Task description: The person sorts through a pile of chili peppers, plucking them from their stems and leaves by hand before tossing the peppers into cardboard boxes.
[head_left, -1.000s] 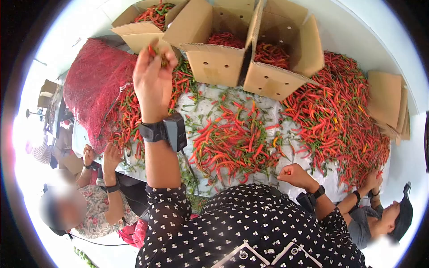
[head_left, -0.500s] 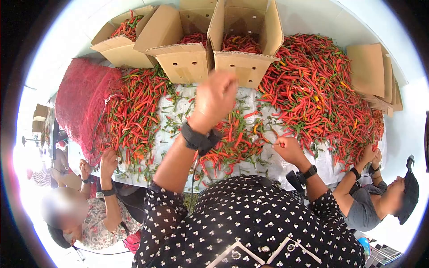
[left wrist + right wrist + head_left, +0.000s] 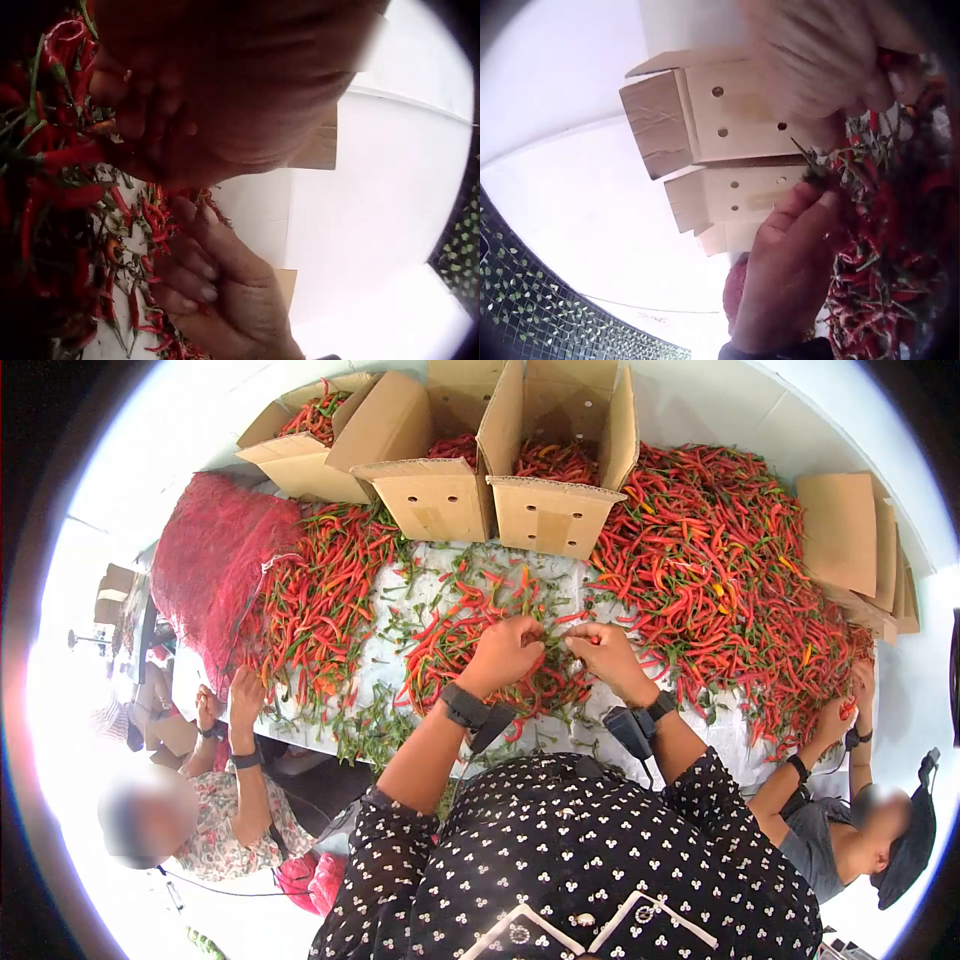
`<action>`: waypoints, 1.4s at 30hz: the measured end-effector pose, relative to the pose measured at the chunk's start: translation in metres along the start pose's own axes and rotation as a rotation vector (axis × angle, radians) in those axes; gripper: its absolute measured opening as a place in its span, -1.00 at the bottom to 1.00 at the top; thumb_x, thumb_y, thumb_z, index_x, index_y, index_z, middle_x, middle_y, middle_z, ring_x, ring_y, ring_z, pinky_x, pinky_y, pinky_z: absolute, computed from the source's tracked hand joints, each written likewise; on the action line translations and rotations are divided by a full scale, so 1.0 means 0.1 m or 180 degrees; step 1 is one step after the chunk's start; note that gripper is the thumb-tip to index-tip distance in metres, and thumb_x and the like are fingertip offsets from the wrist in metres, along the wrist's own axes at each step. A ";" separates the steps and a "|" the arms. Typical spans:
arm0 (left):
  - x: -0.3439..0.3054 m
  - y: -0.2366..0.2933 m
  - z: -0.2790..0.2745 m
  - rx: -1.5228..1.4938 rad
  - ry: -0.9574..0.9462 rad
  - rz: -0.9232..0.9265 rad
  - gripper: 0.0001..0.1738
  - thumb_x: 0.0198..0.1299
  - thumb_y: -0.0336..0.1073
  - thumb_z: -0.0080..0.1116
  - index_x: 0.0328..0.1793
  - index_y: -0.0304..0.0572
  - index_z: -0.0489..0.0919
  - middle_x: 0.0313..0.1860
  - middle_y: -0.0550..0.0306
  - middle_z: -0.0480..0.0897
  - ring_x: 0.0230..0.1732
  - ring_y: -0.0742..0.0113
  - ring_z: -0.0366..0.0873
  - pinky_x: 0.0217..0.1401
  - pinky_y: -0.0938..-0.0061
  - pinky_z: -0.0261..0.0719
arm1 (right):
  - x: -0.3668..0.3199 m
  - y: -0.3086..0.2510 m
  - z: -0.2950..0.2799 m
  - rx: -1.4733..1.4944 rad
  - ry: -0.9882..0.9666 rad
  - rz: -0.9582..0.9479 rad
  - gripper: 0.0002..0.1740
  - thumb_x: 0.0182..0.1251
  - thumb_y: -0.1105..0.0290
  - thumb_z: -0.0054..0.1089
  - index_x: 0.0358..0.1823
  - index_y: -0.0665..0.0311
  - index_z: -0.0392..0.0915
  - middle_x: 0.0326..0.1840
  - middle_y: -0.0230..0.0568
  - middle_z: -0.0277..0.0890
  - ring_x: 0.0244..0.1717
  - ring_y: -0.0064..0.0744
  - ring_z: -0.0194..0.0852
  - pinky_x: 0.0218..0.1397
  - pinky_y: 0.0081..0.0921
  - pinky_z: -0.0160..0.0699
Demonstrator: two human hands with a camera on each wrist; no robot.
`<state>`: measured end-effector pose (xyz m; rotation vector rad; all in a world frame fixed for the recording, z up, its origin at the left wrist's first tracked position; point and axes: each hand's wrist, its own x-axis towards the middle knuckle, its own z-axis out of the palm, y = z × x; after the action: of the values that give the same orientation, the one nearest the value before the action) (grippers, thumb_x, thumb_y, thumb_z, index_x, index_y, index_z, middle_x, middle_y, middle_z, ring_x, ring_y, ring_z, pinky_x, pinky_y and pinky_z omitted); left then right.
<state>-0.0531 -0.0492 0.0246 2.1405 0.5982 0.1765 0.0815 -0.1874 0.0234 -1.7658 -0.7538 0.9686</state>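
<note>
My left hand (image 3: 505, 655) is low over the middle heap of red chilies (image 3: 430, 665), its fingers curled in. In the right wrist view, its thumb and fingertips pinch a small green chili stem (image 3: 815, 175) with a thin pointed end. Just across from it is my right hand (image 3: 612, 658), with only a narrow gap between the two in the head view. My right hand curls round a red chili, of which a bit of red (image 3: 204, 308) shows in the left wrist view; the rest is hidden by the fingers.
Open cardboard boxes (image 3: 555, 515) with chilies inside line the back. A large chili pile (image 3: 710, 580) lies to the right, another (image 3: 325, 600) to the left beside a red mesh sack (image 3: 215, 560). Folded cardboard (image 3: 840, 535) leans far right. One person works at each side.
My left hand, earlier raised near the left boxes with chilies in its fingers, has swung across and down to the middle heap. The right hand has shifted up and left toward it.
</note>
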 end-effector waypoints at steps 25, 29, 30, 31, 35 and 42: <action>-0.51 -0.02 -0.13 -0.1517 0.0171 -0.1147 -0.82 0.10 -0.32 0.09 -0.33 -0.31 0.57 -0.50 0.30 0.54 -0.45 0.59 0.40 -0.38 0.60 0.37 | -0.14 -0.13 0.03 -0.2062 0.0463 -0.0970 -0.84 -0.01 0.33 0.17 -0.52 0.29 0.53 -0.51 -0.02 0.50 -0.57 -0.04 0.46 -0.51 -0.29 0.40; -0.53 0.15 0.02 -0.1861 0.0088 -0.0770 -0.85 0.08 -0.35 0.15 -0.28 -0.30 0.57 -0.41 0.27 0.59 -0.32 0.59 0.46 -0.21 0.65 0.43 | -0.38 -0.03 0.09 -0.0422 -0.0496 -0.0477 -0.74 0.06 0.27 0.28 -0.31 0.32 0.61 -0.51 -0.29 0.55 -0.53 -0.61 0.42 -0.44 -0.55 0.39; -0.51 0.20 0.10 -0.1785 -0.0077 -0.0589 -0.84 0.07 -0.35 0.17 -0.27 -0.29 0.58 -0.38 0.26 0.60 -0.32 0.58 0.47 -0.22 0.64 0.43 | -0.44 0.00 0.09 -0.0492 -0.0644 -0.0620 -0.76 0.10 0.33 0.24 -0.24 0.33 0.61 -0.51 -0.35 0.53 -0.47 -0.73 0.34 -0.41 -0.63 0.35; -0.51 0.26 0.16 -0.1705 -0.0251 -0.0405 -0.84 0.06 -0.35 0.18 -0.27 -0.29 0.58 -0.36 0.25 0.61 -0.32 0.58 0.47 -0.23 0.64 0.43 | -0.51 0.03 0.08 -0.0479 -0.0611 -0.0603 -0.76 0.10 0.33 0.24 -0.24 0.33 0.61 -0.51 -0.35 0.53 -0.47 -0.73 0.34 -0.41 -0.63 0.35; -0.51 0.24 0.46 -0.1017 -0.0378 0.0148 -0.79 0.01 -0.34 0.21 -0.21 -0.25 0.60 -0.33 0.17 0.62 -0.34 0.51 0.49 -0.27 0.55 0.45 | -0.94 0.21 -0.16 -0.0864 -0.0039 -0.0660 -0.73 0.06 0.25 0.22 -0.34 0.34 0.59 -0.54 -0.07 0.51 -0.56 -0.40 0.42 -0.41 -0.53 0.38; -0.58 0.12 0.76 0.1704 -0.0153 0.0608 -0.85 -0.07 -0.30 0.17 -0.38 -0.18 0.51 -0.34 0.06 0.48 -0.38 0.04 0.54 -0.34 0.23 0.52 | -2.25 0.83 -0.69 -0.1798 0.0100 0.0650 -0.74 0.00 0.20 0.20 -0.56 0.27 0.58 -0.66 -0.05 0.44 -0.63 -0.16 0.42 -0.49 -0.35 0.36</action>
<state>-0.0739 -0.1377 -0.0068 2.7140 0.4439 0.0720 0.0356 -0.4329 0.0248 -2.3790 -0.8989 0.9117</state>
